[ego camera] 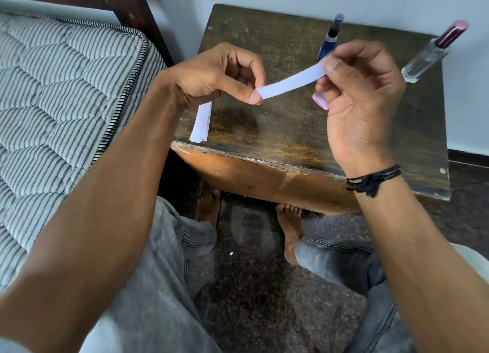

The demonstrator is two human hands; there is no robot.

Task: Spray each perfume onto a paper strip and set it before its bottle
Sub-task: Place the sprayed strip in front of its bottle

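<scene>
paper strip (pixel 291 84) was up in the air over the middle of the wooden table (pixel 264 130), stretched between both hands and sagging a touch along its length. left hand (pixel 219 74) pinched its near-left end between thumb and forefinger, the other fingers curled in. right hand (pixel 357 87) had the far-right end nipped at the fingertips, and it was also holding a small pink-based bottle (pixel 320 101) tucked low in the palm, so that hand was doing double duty. whether the nozzle was pointed at the paper, i couldn't tell; the top of that bottle was hidden behind the fingers.

that strip looked featherlight and floppy, thin enough to crease or flutter, so a light pinch at the very ends seemed right, leaving the middle free to take the spray. damp paper would go limp, so a gentle lay-down looked wise.

at the far side of the table stood a blue bottle (pixel 329 38) just behind the right fingertips, and a clear bottle with a mauve cap (pixel 434 52) at the far right. both looked like glass, smooth and tippy, best taken round the body. spare strips (pixel 201 123) lay in a small stack on the near-left edge of the table, beside the striped mattress (pixel 53 93). no strip lay in front of either standing bottle yet.
</scene>
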